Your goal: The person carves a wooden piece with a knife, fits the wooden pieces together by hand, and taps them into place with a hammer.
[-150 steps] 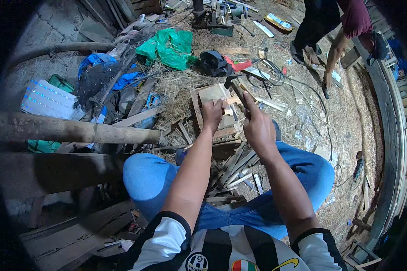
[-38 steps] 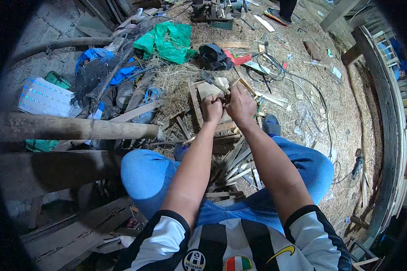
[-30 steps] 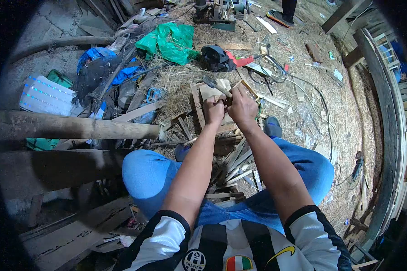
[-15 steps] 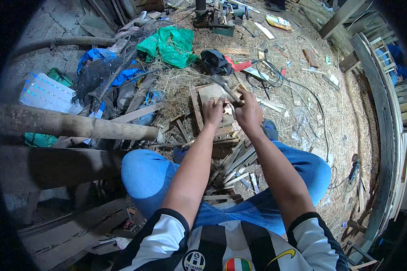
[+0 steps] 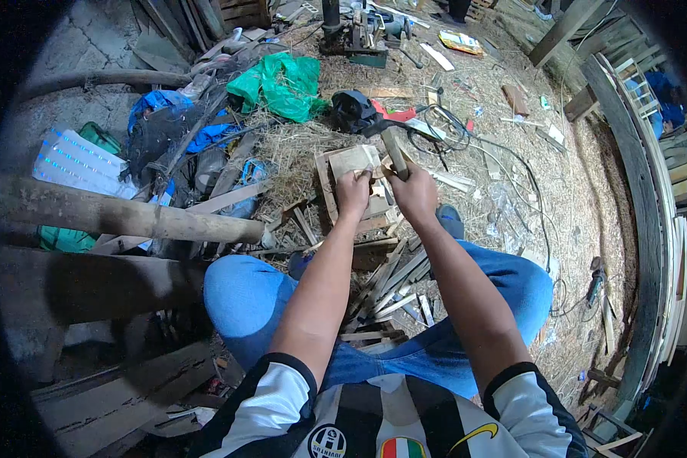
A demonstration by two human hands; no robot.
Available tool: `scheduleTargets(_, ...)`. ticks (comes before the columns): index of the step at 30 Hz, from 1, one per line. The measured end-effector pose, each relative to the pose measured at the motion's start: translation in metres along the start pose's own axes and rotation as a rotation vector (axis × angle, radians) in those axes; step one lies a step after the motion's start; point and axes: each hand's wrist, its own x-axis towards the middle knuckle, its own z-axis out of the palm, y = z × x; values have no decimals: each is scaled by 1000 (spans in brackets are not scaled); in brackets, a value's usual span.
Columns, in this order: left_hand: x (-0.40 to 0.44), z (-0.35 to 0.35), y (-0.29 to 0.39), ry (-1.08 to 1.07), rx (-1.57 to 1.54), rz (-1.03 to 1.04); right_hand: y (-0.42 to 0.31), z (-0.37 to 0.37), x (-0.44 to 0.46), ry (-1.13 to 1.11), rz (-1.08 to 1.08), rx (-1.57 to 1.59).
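Note:
My right hand [image 5: 414, 191] is closed around a hammer [image 5: 394, 153], its thick grey-brown upper part sticking up past the fingers. Just left of it, my left hand [image 5: 353, 192] is closed in a pinch over the wooden work; whatever sits between those fingers is too small to make out. Under both hands, between my feet, lies a shallow wooden frame [image 5: 325, 187] with a pale flat board [image 5: 353, 159] at its far side. My hands hide part of the frame.
Wood offcuts [image 5: 397, 282] lie between my legs. A bamboo pole [image 5: 130, 217] juts in from the left. Beyond the frame are a green plastic bag [image 5: 278, 85], a black bag [image 5: 353, 111] and a looped cable [image 5: 466, 126]. A power tool [image 5: 595, 282] lies at right.
The hammer has swung from leaning left across the work to more upright, and my right hand has turned with it. My left hand stays at the frame. The view has shifted slightly.

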Motion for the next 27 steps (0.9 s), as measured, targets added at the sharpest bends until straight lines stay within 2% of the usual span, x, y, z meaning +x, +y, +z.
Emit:
scheduleTargets(4,2,-2,7,-9,29,-3,-6,11,22,-49,-15,18)
scheduleTargets(7,-12,-8,41,-41,-1,-139,-4,19,31,-74,-13,-29)
scheduleTargets(9,-12,-9,37,-47,-22,-193,-3,20,32,-100,-45,-52)
scheduleTargets(11,-4,-7,19,-34,49,-82,0,23,34,-74,-101,-109)
scheduleTargets(12,-5,-7,20,-34,49,-84,-1,23,33,-41,-160,-165)
scheduleTargets(14,-6,-6,22,-15,59,-49,-6,22,32,-36,-144,-215)
scheduleTargets(18,-13,-7,38,16,-10,-102,-8,24,29,-2,-196,-207)
scheduleTargets(21,-19,-11,54,49,70,-56,-5,27,29,6,-228,-171)
scheduleTargets(23,-20,-12,58,31,29,-133,-5,29,29,12,-239,-145)
scheduleTargets(27,-11,-7,35,35,-4,-67,-4,28,30,15,-222,-218)
